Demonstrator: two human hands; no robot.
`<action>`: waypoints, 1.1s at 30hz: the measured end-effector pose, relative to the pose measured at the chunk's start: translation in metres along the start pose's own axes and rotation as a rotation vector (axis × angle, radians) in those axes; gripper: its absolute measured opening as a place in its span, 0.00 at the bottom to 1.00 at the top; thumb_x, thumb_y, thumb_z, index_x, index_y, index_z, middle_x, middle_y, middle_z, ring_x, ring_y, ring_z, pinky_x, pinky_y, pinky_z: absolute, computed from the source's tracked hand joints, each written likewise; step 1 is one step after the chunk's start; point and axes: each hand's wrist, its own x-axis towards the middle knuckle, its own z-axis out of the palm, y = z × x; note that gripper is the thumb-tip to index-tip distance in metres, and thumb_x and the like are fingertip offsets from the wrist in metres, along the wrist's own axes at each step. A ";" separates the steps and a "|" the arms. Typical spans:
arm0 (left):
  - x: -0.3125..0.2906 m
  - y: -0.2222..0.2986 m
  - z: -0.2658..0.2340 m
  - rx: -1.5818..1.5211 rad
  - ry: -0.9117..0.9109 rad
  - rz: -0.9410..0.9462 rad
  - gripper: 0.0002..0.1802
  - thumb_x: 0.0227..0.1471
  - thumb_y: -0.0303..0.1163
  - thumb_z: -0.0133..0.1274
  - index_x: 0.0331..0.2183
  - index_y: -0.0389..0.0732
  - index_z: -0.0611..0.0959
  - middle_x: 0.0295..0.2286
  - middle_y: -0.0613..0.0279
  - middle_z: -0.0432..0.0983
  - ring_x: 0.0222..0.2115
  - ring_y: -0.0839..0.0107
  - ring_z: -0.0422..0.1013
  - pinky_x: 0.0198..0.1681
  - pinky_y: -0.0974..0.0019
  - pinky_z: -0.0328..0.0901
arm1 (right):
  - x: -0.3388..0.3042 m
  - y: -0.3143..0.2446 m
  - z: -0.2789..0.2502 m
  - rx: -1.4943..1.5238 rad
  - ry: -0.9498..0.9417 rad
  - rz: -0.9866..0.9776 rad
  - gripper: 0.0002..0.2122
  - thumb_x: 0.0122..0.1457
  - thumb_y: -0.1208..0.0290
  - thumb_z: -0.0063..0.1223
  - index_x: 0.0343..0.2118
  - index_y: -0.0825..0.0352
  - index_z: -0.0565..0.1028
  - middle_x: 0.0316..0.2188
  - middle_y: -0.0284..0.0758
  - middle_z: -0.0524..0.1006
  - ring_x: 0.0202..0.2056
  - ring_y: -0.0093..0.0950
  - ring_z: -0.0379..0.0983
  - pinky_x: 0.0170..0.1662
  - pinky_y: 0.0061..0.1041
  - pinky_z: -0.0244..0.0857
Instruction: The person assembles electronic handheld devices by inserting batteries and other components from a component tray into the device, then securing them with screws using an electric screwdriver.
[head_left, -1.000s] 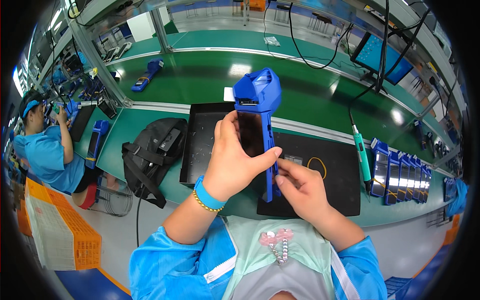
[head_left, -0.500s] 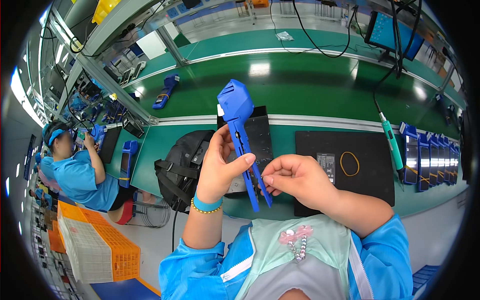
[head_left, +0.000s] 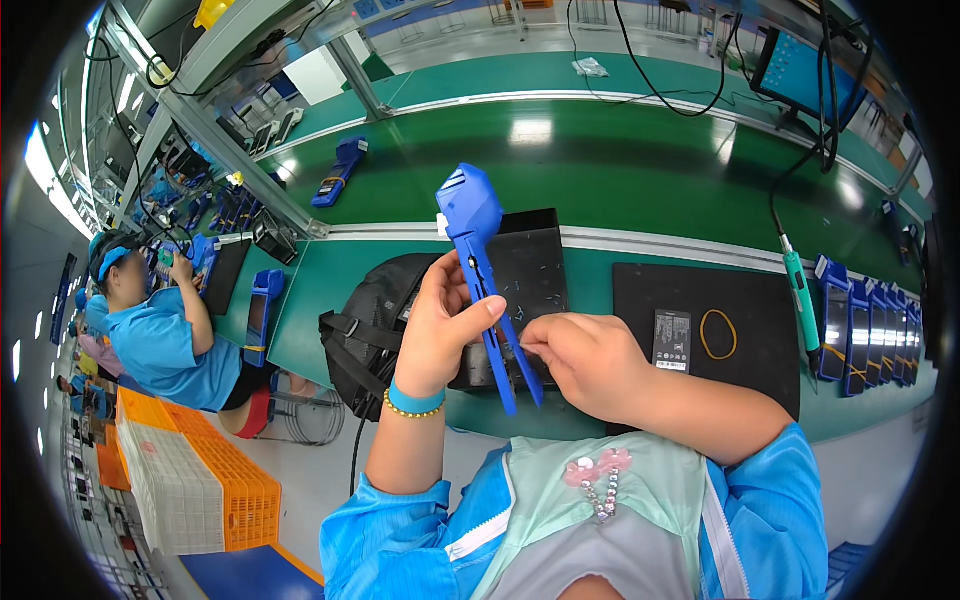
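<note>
Snugly, left hand [head_left: 438, 322] round blue device [head_left: 470, 212], right hand [head_left: 592, 362] pinched

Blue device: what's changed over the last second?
The blue device has turned from face-on to edge-on, its lower end showing two spread parts. The right hand moved from the device's side to beside them; contact unclear. The left hand still grips it; the rubber band stays on the black mat.

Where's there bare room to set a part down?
Black mat, right side: between the rubber band and green screwdriver. Green belt beyond the rail: wide bare stretch right of the lone blue device. Crowded: right end, packed with a row of blue devices; left, backpack and black tray bunched behind the left hand and held device.
</note>
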 end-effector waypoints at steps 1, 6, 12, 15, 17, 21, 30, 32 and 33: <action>0.002 -0.004 -0.005 -0.029 0.012 -0.028 0.43 0.49 0.29 0.64 0.60 0.26 0.61 0.45 0.55 0.69 0.39 0.73 0.72 0.38 0.68 0.74 | -0.001 0.006 0.004 -0.037 0.081 -0.117 0.05 0.57 0.86 0.54 0.36 0.72 0.76 0.28 0.42 0.79 0.32 0.34 0.82 0.35 0.26 0.76; 0.002 -0.005 -0.016 -0.218 -0.008 -0.075 0.36 0.53 0.35 0.59 0.58 0.28 0.64 0.39 0.53 0.74 0.32 0.68 0.76 0.37 0.63 0.76 | -0.005 0.033 0.010 0.012 -0.005 0.124 0.09 0.51 0.87 0.55 0.36 0.72 0.76 0.31 0.42 0.79 0.33 0.40 0.81 0.35 0.33 0.76; 0.005 -0.021 -0.012 -0.742 -0.195 -0.049 0.39 0.59 0.46 0.51 0.62 0.32 0.60 0.55 0.45 0.67 0.50 0.53 0.73 0.48 0.39 0.73 | -0.005 0.045 -0.003 -0.243 -0.191 0.014 0.09 0.46 0.83 0.57 0.33 0.70 0.79 0.34 0.39 0.80 0.37 0.40 0.79 0.41 0.36 0.74; 0.002 -0.029 -0.020 -0.803 -0.286 -0.033 0.43 0.61 0.52 0.48 0.66 0.36 0.55 0.62 0.42 0.57 0.59 0.48 0.63 0.53 0.32 0.68 | -0.009 0.040 -0.044 -0.286 -0.050 0.081 0.08 0.48 0.80 0.60 0.34 0.66 0.80 0.37 0.37 0.80 0.39 0.40 0.78 0.42 0.35 0.73; -0.009 -0.022 -0.012 -0.877 -0.284 -0.020 0.45 0.62 0.55 0.46 0.67 0.37 0.52 0.63 0.42 0.54 0.62 0.45 0.59 0.54 0.32 0.67 | -0.023 0.039 -0.081 -0.375 -0.028 0.223 0.09 0.50 0.77 0.62 0.36 0.66 0.80 0.37 0.37 0.79 0.40 0.40 0.77 0.44 0.36 0.72; -0.008 -0.030 0.017 -0.994 -0.425 -0.025 0.48 0.61 0.61 0.44 0.68 0.41 0.48 0.66 0.44 0.47 0.62 0.44 0.59 0.56 0.34 0.66 | -0.074 0.041 -0.119 -0.610 -0.289 0.479 0.25 0.47 0.63 0.69 0.50 0.63 0.76 0.52 0.40 0.75 0.54 0.42 0.69 0.54 0.40 0.66; -0.020 -0.039 0.107 -0.986 -0.522 -0.367 0.44 0.64 0.63 0.34 0.66 0.39 0.57 0.64 0.49 0.57 0.62 0.47 0.59 0.59 0.33 0.60 | -0.128 0.055 -0.119 -0.581 -0.282 0.348 0.38 0.39 0.61 0.74 0.55 0.69 0.71 0.53 0.45 0.69 0.54 0.46 0.65 0.57 0.43 0.62; -0.016 -0.052 0.114 -1.001 -0.540 -0.401 0.45 0.62 0.64 0.38 0.66 0.40 0.57 0.63 0.50 0.56 0.64 0.47 0.56 0.60 0.31 0.58 | -0.137 0.058 -0.125 -0.509 -0.117 0.387 0.38 0.36 0.65 0.74 0.54 0.70 0.72 0.52 0.46 0.69 0.53 0.47 0.66 0.58 0.40 0.64; -0.016 -0.057 0.117 -0.984 -0.504 -0.412 0.43 0.63 0.63 0.38 0.66 0.40 0.58 0.62 0.51 0.59 0.63 0.48 0.57 0.59 0.32 0.60 | -0.142 0.064 -0.125 -0.473 -0.037 0.417 0.37 0.35 0.68 0.73 0.55 0.69 0.72 0.53 0.46 0.68 0.54 0.47 0.65 0.58 0.39 0.63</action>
